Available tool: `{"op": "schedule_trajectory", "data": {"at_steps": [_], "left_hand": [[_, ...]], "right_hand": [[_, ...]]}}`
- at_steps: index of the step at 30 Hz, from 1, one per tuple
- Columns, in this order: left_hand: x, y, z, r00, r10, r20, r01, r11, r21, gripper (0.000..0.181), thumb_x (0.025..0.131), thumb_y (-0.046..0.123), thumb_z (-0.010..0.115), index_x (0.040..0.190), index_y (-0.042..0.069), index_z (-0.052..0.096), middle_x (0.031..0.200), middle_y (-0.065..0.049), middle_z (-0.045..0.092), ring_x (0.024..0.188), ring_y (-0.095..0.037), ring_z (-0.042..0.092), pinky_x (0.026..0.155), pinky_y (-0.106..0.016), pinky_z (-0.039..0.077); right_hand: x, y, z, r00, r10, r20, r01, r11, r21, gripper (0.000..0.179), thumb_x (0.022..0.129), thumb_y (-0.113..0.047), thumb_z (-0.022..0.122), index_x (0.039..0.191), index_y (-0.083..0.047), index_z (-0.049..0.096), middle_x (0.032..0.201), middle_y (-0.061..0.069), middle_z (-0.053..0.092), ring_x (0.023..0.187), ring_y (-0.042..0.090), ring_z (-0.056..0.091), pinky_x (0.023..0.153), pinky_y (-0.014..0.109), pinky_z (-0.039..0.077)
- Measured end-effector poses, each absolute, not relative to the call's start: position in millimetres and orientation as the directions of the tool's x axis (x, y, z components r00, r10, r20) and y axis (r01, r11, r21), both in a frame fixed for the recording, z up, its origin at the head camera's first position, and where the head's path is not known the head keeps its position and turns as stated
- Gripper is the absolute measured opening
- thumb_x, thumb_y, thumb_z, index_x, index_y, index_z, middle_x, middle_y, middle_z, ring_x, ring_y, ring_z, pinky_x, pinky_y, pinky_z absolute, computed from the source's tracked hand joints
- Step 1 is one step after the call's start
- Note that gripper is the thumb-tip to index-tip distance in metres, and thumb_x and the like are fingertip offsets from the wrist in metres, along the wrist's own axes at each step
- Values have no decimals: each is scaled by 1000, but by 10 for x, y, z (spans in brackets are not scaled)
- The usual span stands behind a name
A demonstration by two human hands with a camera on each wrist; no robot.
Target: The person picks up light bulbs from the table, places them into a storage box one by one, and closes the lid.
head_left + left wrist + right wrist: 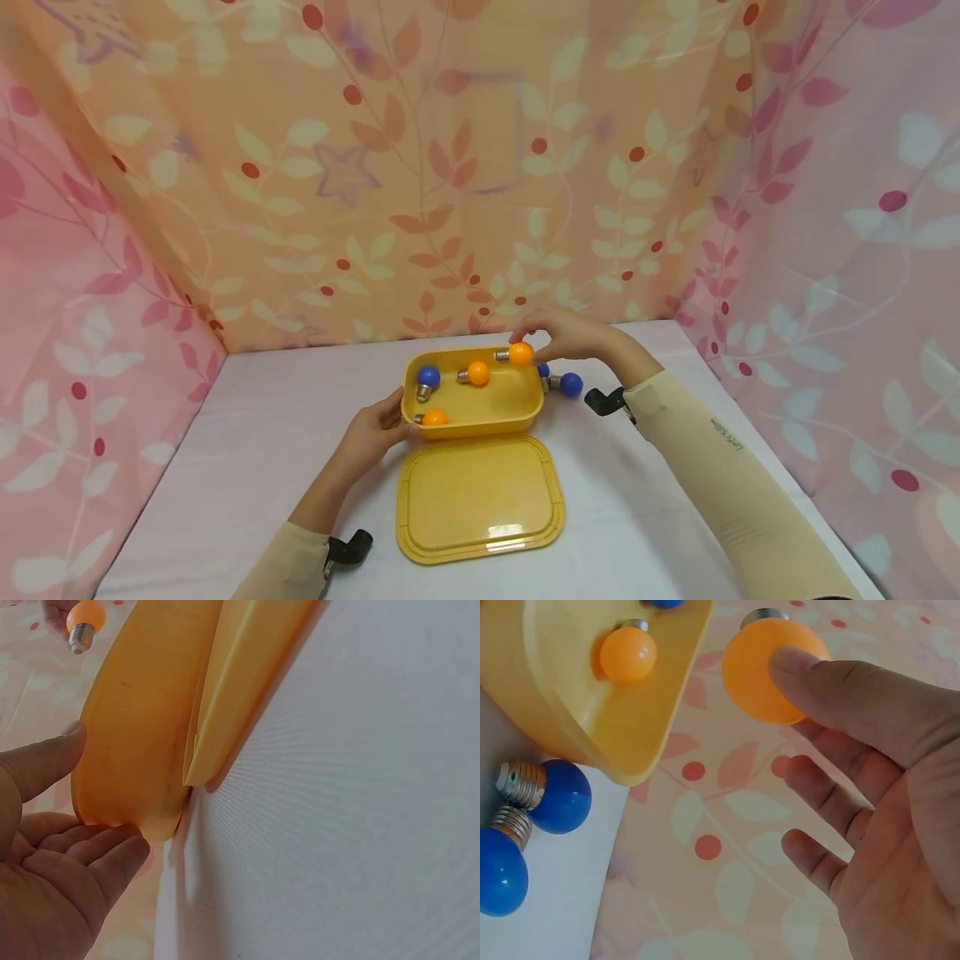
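My right hand point(566, 333) pinches an orange light bulb point(521, 354) between thumb and fingers, over the back right corner of a yellow plastic box point(480, 430). The bulb's metal screw base points left in the head view. My left hand point(378, 427) holds the box's left end, thumb and fingers spread around it, as the left wrist view shows. Inside the box lie a blue bulb point(428, 377) and two orange bulbs, one near the middle point(477, 373) and one by the front wall point(434, 417). Two blue bulbs point(561, 796) lie outside, against the box's right side.
A yellow lid point(480, 500) lies flat on the white tablecloth point(300, 400), directly in front of the box. Flower-patterned cloth point(450, 167) hangs behind the table and along both sides. Black wrist cameras point(350, 547) sit on both sleeves.
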State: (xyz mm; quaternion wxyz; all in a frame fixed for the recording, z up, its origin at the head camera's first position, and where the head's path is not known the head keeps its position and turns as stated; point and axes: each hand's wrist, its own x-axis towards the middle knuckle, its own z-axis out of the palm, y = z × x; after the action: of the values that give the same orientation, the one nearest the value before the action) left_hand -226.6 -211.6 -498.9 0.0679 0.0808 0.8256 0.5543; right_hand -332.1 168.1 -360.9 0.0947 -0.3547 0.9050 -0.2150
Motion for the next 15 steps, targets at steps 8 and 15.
{"op": "schedule_trajectory", "data": {"at_steps": [8,15], "left_hand": [[-2268,-2119,-4942,-979,206,-8,72,375,924,84,95,20,76,161,3,27,159,-18,42,144,-29,46,111,-37,45],[-2251,-2133,-4981,-980,193,-35,35,346,938,84,93,20,78,161,8,31,158,-14,46,142,-26,48,109,-34,48]], "right_hand": [[-3437,1540,-3623,-674,-736,-70,-652,636,-413,36,88,-24,83,121,-35,73,129,-14,65,126,21,55,111,50,48],[-3448,1460,-3600,-654,-750,-99,-660,630,-410,37,87,-22,84,120,-36,73,130,-12,65,128,21,53,112,52,46]]}}
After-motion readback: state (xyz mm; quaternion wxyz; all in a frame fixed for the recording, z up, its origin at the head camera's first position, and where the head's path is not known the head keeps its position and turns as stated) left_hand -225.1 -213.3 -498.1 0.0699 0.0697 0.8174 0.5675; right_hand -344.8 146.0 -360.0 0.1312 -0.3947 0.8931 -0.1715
